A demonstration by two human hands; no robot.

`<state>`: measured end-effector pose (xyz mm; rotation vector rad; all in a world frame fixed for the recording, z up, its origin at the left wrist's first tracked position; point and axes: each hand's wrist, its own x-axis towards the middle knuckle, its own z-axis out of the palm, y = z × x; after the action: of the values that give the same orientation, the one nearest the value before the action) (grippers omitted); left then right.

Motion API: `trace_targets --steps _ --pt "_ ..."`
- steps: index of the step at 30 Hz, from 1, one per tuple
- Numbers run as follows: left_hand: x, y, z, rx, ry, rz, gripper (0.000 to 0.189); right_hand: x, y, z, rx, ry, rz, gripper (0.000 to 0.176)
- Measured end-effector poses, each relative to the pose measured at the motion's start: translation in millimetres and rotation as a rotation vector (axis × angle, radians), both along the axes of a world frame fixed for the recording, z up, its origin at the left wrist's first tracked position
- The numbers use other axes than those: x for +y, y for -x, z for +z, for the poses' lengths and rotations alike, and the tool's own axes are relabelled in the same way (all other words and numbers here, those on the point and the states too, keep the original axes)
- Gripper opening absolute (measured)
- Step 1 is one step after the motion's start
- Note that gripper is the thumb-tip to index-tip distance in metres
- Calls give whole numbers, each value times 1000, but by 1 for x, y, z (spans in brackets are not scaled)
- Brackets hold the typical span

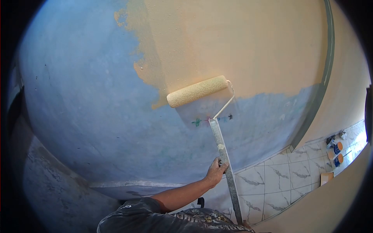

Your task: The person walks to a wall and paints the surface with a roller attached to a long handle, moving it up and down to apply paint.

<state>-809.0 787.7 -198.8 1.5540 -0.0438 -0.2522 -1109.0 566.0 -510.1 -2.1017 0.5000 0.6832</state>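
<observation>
My left hand (pixel 216 172) is closed around the middle of the long, paint-spattered pole of a paint roller (pixel 198 91). The roller's cream-coated sleeve is pressed to or just off the wall, slightly tilted, at the lower border of the cream paint (pixel 233 46). Bare blue wall (pixel 89 85) spreads to the left and below. At the bottom edge, a sliver of my right hand (pixel 246 224) shows at the lower end of the pole and appears closed on it; most of that hand is hidden. Small green and dark marks lie below the sleeve.
A grey-green trim strip (pixel 311 112) edges the wall at the right. Marble-patterned floor tiles (pixel 252 182) lie below. Orange-topped containers (pixel 338 159) and a piece of cardboard (pixel 326 178) sit on the floor at the far right.
</observation>
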Motion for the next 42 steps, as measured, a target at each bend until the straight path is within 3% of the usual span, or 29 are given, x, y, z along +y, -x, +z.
trace_targets --steps 6,9,11,19,21,31,34,37,39,42 --pt "-5 -6 26 -228 -29 21 41 -20 -12 -18 -221 29 75 68" --pt "-3 -23 59 -336 -32 55 40 -16 -49 61 -30 67 120 67" --pt "1 -31 85 -375 4 58 40 -10 -72 65 -142 135 123 61" --pt "31 -56 223 -660 -73 165 36 27 -143 122 -584 181 218 47" --pt "37 -57 265 -648 -84 171 38 40 -159 155 -565 90 215 59" --pt "61 -86 440 -961 -39 310 48 109 -193 296 -876 57 14 63" --pt "65 -93 488 -981 14 327 46 118 -194 325 -984 -13 -53 71" --pt "66 -83 530 -1012 102 316 47 129 -201 353 -1252 146 -68 80" --pt "76 -82 556 -979 -14 299 45 136 -200 374 -1432 -42 -8 84" --pt "96 -128 595 -1189 -8 222 47 150 -197 434 -1185 45 41 75"
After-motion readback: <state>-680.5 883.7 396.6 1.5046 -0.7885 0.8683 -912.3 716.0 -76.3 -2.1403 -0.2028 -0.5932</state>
